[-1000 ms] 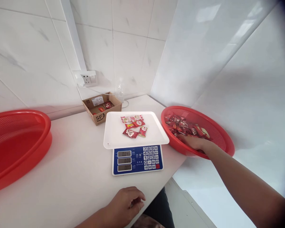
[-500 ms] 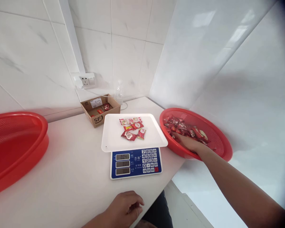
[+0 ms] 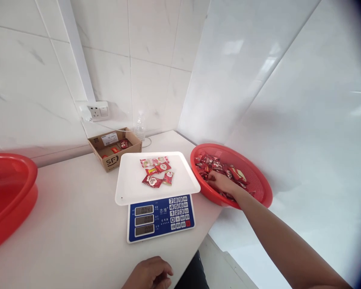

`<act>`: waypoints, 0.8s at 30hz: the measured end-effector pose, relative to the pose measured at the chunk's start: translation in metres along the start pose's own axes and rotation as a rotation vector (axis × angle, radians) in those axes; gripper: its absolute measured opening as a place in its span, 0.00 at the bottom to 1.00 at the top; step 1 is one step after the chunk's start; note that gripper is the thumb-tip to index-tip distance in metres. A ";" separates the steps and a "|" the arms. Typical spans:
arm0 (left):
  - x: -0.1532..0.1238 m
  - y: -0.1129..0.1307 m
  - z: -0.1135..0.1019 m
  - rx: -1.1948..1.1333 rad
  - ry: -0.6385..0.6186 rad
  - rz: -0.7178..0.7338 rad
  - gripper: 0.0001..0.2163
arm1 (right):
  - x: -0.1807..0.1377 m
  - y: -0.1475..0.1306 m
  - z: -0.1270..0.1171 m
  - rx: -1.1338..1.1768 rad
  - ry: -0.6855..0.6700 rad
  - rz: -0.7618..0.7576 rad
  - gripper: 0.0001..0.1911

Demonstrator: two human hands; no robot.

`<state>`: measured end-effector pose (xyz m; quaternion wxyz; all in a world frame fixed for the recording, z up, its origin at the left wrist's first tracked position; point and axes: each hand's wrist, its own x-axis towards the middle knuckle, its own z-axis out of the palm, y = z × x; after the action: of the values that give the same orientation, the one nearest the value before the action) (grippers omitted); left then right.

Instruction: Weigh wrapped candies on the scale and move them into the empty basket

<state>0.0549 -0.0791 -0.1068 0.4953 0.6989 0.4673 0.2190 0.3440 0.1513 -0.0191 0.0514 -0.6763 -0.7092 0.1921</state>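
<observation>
My right hand [image 3: 221,182] reaches into the right red basket [image 3: 260,188], which holds many wrapped candies [image 3: 212,162]. Its fingers are bent down and closed among the wrappers; what they grip is hidden. Near the table's front edge rests my left hand [image 3: 152,273], fingers loosely curled, thumb apart, with nothing in it. Between the hands and the wall stands a blue and white digital scale [image 3: 162,230]. On its white tray [image 3: 129,176] lie several wrapped candies, among them a dark red packet [image 3: 152,181] and a pink one [image 3: 153,161].
A second red basket [image 3: 27,200] stands on the left of the white table [image 3: 78,216]. Behind the scale are a cardboard box [image 3: 111,161] with a few red packets inside and a clear plastic bottle [image 3: 140,126]. A cable runs from the wall socket [image 3: 98,111].
My right hand has shifted within the basket and its fingers have bent further into the candies. The view has turned slightly right and up. The candies on the tray lie as before.
</observation>
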 end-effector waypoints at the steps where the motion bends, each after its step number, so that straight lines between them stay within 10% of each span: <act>1: 0.001 0.002 -0.001 0.001 -0.005 -0.013 0.11 | 0.002 0.003 0.001 -0.001 0.015 -0.010 0.08; 24: 0.008 0.014 -0.007 0.042 0.010 -0.080 0.10 | 0.000 -0.019 0.000 -0.145 0.352 0.188 0.24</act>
<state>0.0594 -0.0699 -0.0921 0.4862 0.6888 0.5020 0.1928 0.3265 0.1507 -0.0124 0.1076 -0.7647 -0.6349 0.0235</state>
